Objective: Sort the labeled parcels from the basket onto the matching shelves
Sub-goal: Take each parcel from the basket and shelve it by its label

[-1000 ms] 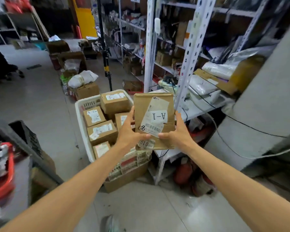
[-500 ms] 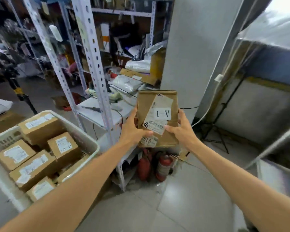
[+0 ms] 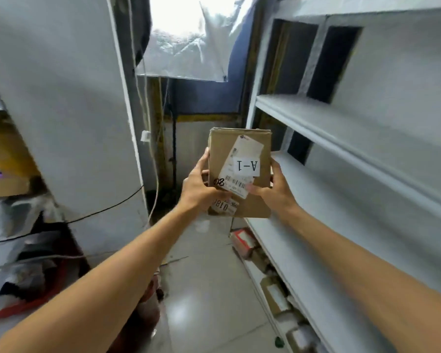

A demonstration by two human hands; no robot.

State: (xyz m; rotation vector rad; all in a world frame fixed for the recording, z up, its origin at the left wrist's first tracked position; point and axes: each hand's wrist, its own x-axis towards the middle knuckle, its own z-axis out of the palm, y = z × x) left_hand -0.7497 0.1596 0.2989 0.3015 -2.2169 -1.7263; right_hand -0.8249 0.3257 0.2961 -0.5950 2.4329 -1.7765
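I hold a small brown cardboard parcel (image 3: 224, 146) up in front of me with both hands. Its white label reads "A-1" upside down, above a barcode sticker. My left hand (image 3: 197, 186) grips its left edge and my right hand (image 3: 275, 191) grips its lower right edge. A white shelf unit (image 3: 341, 138) rises at the right, with bare boards at the parcel's height. Several small parcels (image 3: 275, 294) lie on its lowest level. The basket is out of view.
A white pillar (image 3: 69, 110) stands at the left with cables running down it. Left of it, a cluttered shelf (image 3: 8, 179) holds bags and boxes. A narrow tiled aisle (image 3: 204, 289) runs ahead to a wall below a bright covered window (image 3: 189, 36).
My view has swung right, away from the basket and the cluttered racks toward the white shelf unit. Both hands have kept hold of the A-1 parcel throughout.
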